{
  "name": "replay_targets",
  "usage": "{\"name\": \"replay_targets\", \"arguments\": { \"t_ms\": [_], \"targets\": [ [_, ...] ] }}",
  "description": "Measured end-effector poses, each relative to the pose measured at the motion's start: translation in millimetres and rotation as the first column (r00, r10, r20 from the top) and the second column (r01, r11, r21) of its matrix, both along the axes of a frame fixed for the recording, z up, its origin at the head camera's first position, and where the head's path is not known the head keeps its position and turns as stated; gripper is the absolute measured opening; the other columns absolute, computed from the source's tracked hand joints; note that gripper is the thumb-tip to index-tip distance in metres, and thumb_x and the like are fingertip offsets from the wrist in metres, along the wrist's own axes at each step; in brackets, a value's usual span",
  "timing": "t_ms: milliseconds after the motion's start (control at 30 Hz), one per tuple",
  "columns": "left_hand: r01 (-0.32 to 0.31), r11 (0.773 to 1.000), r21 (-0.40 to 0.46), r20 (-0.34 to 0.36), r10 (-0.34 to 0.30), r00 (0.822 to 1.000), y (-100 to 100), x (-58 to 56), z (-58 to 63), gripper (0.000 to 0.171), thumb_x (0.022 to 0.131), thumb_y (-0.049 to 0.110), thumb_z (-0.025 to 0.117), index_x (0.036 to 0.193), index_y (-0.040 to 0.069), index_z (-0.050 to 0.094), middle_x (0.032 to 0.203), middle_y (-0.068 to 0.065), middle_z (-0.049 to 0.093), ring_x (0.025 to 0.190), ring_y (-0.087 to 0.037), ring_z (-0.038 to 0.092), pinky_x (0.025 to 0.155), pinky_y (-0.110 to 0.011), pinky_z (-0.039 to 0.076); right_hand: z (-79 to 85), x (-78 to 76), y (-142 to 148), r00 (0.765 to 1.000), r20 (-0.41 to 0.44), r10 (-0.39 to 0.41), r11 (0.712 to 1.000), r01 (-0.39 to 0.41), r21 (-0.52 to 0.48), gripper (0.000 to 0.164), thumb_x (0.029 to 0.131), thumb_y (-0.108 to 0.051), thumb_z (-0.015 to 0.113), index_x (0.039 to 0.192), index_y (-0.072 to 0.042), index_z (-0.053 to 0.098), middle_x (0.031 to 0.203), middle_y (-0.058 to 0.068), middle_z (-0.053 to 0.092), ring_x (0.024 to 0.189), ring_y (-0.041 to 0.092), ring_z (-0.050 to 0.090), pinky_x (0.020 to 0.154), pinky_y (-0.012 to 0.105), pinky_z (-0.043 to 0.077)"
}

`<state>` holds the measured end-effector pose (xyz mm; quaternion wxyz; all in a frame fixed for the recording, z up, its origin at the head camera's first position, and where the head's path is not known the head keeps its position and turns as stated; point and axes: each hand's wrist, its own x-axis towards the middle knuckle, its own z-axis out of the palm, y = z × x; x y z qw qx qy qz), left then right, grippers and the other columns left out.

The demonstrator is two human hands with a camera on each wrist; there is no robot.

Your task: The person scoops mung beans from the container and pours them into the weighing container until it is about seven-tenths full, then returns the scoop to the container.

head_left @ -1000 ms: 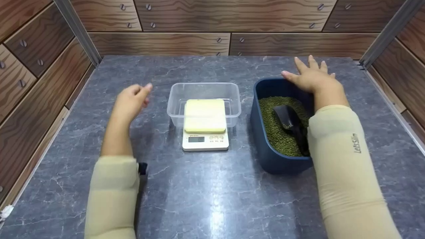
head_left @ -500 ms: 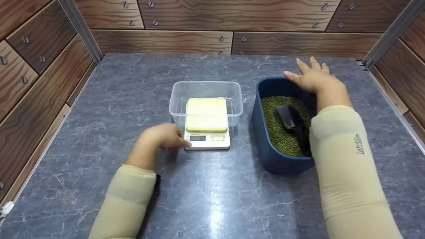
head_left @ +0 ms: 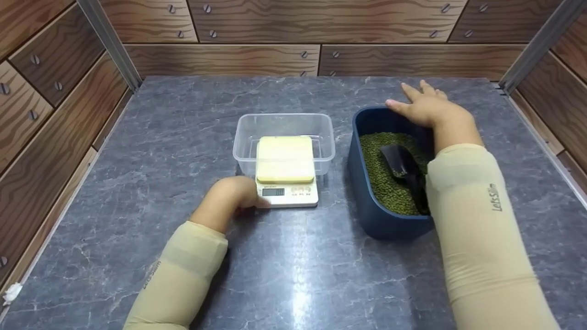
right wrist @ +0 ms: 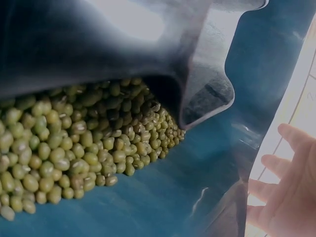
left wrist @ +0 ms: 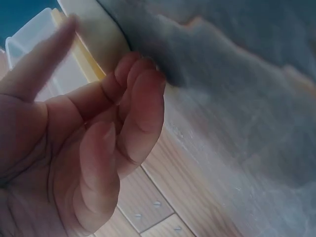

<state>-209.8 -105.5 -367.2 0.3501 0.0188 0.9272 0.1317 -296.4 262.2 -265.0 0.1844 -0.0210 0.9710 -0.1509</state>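
Observation:
A white kitchen scale with a yellow top bears a clear plastic container. At the scale's front left corner, my left hand holds the edge, its thumb blurred over the front. In the left wrist view, that thumb reaches across the scale and the curled fingertips meet its side. On the right is a blue bin of green mung beans, with a black scoop lying in them. My right hand is spread over the bin's far rim. The right wrist view shows its fingers straight, outside the bin wall.
All this stands on a grey marbled tabletop. Wood-patterned panels rise at the back and both sides, with metal posts in the corners. A white scrap lies at the left edge.
My left hand has come from the far left to the scale's front left corner, and its wrist has turned inward. The right hand has barely moved. Scale, container and bin stay in place.

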Motion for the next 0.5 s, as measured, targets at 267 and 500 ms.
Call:
{"name": "replay_targets", "arguments": {
  "t_ms": [267,500],
  "targets": [
    [-0.097,0.995,0.005,0.052,0.097,0.994,3,-0.6,-2.3,0.053,0.083,0.051,0.059,0.092,-0.001,0.064,0.086,-0.013,0.066,0.077,-0.024,0.063,0.065,-0.032,0.051,3.9,-0.2,-2,1.000,-0.017,0.011,1.000,-0.011,0.013,0.089,0.080,-0.075,0.026,0.145,-0.024,-0.008,0.147,0.020,-0.022,0.128,0.049,-0.021,0.095,0.071,-0.006],
    [-0.138,0.990,-0.012,0.065,0.139,0.988,6,-1.8,1.3,0.054,0.079,0.050,0.064,0.093,-0.002,0.064,0.085,-0.014,0.066,0.079,-0.025,0.064,0.069,-0.033,0.051,17.8,3.6,-5,0.997,-0.039,0.069,0.995,-0.066,0.075,0.093,0.081,-0.073,0.032,0.147,-0.014,0.004,0.148,0.027,-0.007,0.130,0.052,-0.009,0.097,0.070,0.001]
  ]
}}
